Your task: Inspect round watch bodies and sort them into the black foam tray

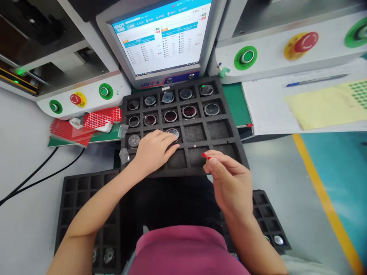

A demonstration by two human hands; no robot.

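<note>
Pink fabric (186, 250) fills the bottom centre of the frame. Above it, the right hand (231, 183) pinches a tiny red sticker (205, 156) between thumb and fingertip. Left of it, the left hand (153, 151) rests fingers-down, loosely spread, on a round glass-faced disc (173, 132) in the black foam compartment tray (226, 126). That disc lies up-left of the sticker, nearer the left hand.

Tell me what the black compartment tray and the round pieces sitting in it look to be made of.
Black tray: looks like dense foam, matte and finely speckled, with soft-edged square cells. Round pieces: apparently glass discs in shiny metal rims; they mirror the light, and some show a reddish tint. Exact materials are uncertain.
</note>
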